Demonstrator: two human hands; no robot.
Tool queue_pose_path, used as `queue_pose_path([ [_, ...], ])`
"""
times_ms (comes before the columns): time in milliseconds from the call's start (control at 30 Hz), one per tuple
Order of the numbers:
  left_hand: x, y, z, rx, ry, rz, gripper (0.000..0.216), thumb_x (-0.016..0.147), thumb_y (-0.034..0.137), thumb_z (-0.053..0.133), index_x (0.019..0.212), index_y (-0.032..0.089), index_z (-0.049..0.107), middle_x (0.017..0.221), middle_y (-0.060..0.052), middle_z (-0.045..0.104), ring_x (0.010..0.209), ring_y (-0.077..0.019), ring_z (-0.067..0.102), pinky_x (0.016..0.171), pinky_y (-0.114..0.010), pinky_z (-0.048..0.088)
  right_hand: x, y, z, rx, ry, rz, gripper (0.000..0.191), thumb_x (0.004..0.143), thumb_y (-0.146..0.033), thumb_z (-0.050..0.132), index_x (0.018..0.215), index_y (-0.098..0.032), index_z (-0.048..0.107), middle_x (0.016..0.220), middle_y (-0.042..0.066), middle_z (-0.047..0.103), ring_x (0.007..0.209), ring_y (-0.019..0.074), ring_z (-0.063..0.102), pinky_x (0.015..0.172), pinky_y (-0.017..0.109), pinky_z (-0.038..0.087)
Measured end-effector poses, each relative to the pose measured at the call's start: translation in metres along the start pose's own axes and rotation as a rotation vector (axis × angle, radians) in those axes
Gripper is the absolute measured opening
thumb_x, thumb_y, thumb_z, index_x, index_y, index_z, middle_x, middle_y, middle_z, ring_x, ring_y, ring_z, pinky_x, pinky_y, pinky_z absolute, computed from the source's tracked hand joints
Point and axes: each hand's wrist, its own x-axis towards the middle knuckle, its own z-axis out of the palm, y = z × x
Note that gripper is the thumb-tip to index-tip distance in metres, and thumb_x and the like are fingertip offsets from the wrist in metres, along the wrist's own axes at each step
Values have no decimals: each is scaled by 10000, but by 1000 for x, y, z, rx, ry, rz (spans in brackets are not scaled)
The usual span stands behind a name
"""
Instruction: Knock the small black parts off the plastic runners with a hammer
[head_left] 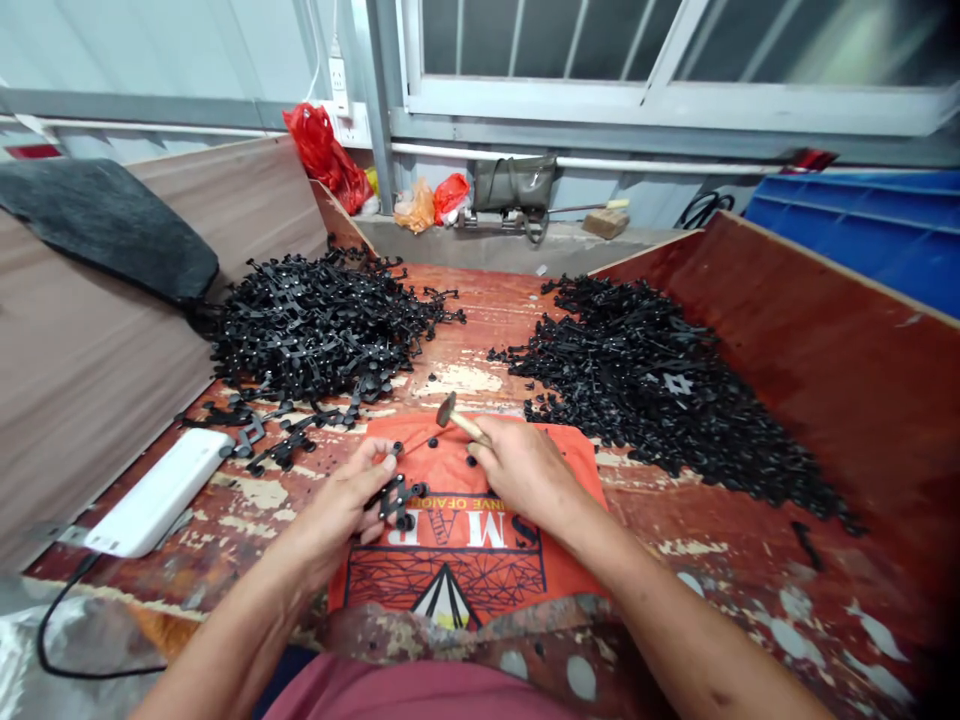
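Note:
My left hand is closed around a black jointed plastic linkage with round ends, held above the orange printed cloth. A small black round piece sits by its thumb and forefinger. In my right hand is a small hammer, gripped by its pale handle with the dark head tilted up and to the left. Loose black round pieces lie on the cloth between my hands. My right fingers hide part of the handle.
A heap of black linkages lies at the left, and a heap of loose black parts at the right. Wooden boards wall both sides. A white power strip with a black cable lies at the left edge of the worn red table.

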Motion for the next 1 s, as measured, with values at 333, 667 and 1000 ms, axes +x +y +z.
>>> queue_pose_path([
  [333,-16,-3,-36,-251,-171,14,143,859,276,633,902,140,625,610,3,528,542,-83,438,560,-195,405,33,-32,39,-130,-59,-91,206,922,-230,493,929,-197,695,903,74,711,774,215,659,677,304,456],
  [667,-7,3,-33,247,76,140,351,852,437,556,672,140,606,574,10,496,551,-98,388,537,-211,293,-35,-32,26,-203,-165,-165,236,872,-100,480,997,-208,649,919,59,693,735,201,675,581,271,444],
  [1000,35,1,-6,1077,69,293,370,870,415,427,584,187,480,530,37,445,549,-135,446,559,-249,248,-98,6,19,216,-217,9,219,871,-159,539,983,-300,664,888,-24,715,768,172,671,647,242,442],
])
